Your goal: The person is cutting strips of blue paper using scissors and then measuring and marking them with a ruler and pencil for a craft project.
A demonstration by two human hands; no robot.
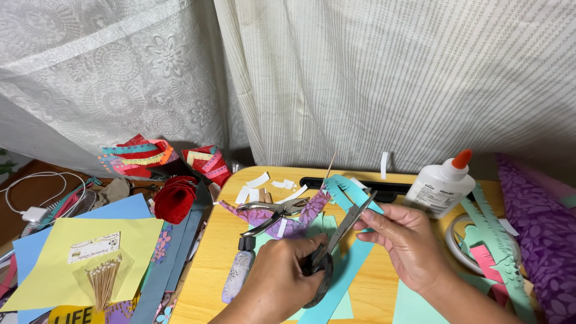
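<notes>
The left hand (282, 282) grips the scissors (336, 246), fingers curled through the handles; the blades slant up and to the right. The right hand (408, 240) pinches a fringed teal paper strip (348, 192) at the blades, over the wooden worktop (216, 252). A white glue bottle (441, 183) stands far right.

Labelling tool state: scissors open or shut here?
Open. The scissors blades are parted around the teal strip, which the right hand pinches. The left hand grips the handles.
</notes>
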